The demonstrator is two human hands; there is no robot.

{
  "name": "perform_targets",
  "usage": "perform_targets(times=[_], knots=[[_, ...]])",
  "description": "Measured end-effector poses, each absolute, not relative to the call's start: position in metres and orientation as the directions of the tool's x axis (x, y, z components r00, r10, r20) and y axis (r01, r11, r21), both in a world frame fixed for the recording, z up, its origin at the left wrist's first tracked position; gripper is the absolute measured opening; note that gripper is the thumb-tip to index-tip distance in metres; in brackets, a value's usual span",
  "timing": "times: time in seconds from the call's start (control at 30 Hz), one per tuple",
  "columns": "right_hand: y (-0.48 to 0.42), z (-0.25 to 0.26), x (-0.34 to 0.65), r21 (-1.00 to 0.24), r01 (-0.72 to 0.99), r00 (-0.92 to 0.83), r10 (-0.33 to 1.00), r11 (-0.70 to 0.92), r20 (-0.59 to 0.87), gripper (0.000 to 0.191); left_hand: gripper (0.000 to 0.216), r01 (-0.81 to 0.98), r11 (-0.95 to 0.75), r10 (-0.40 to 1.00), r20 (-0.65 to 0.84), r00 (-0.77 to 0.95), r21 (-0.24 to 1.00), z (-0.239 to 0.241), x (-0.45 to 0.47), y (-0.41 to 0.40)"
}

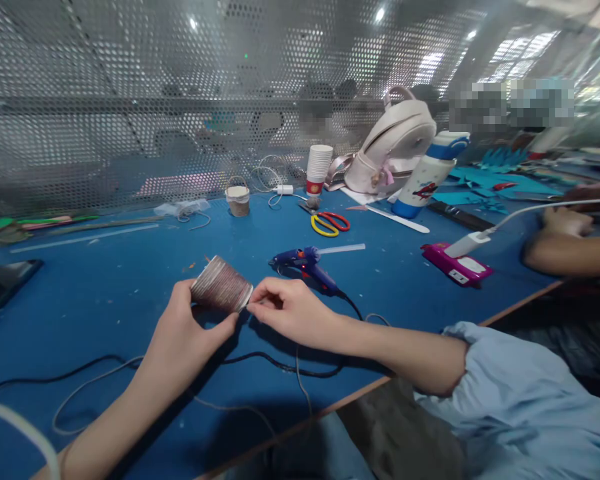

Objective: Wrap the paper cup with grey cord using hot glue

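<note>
My left hand [183,337] is closed round a paper cup wrapped in grey-brown string [221,285], held on its side just above the blue table [105,293]. My right hand [285,308] pinches at the cup's wide end, fingers pressed together on the string there. A blue hot glue gun [307,263] lies just behind my right hand, its black cord running under my wrists. A loose length of string [85,393] trails across the table near my left forearm.
Red-and-yellow scissors [330,223], a stack of paper cups [319,168], a small string-covered cup with a handle [238,199], a pink bag [395,143], a bottle [427,177] and a pink power strip [457,265] lie beyond. A phone [3,283] sits left. Another person's arm [565,250] rests right.
</note>
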State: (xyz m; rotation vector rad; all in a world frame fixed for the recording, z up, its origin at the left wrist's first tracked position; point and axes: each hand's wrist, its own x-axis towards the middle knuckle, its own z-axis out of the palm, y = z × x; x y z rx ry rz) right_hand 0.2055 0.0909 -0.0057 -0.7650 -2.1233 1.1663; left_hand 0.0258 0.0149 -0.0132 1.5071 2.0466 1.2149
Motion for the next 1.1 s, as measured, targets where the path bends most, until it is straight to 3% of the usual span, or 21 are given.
perform_targets(times=[0.1,0.2,0.73,1.1], knots=[[0.0912,-0.0098,0.207,-0.732,0.182,-0.67,0.627,0.657,0.397,0.007,0.051,0.613,0.098,0.906,0.185,-0.381,0.784,-0.0157,0.0256,0.0154],[0.0921,-0.0115,0.2078,-0.676,0.175,-0.669,0.59,0.716,0.452,0.009,0.049,0.621,0.084,0.919,0.18,-0.35,0.779,-0.0187,0.0247,0.0158],[0.0969,-0.0148,0.2104,-0.636,0.136,-0.613,0.569,0.759,0.548,0.009,0.044,0.641,0.039,0.932,0.203,-0.3,0.766,-0.0201,0.0234,0.0133],[0.0992,-0.0134,0.2139,-0.644,0.186,-0.615,0.599,0.742,0.513,0.01,0.043,0.656,0.051,0.93,0.204,-0.307,0.753,-0.0178,0.0238,0.0138]])
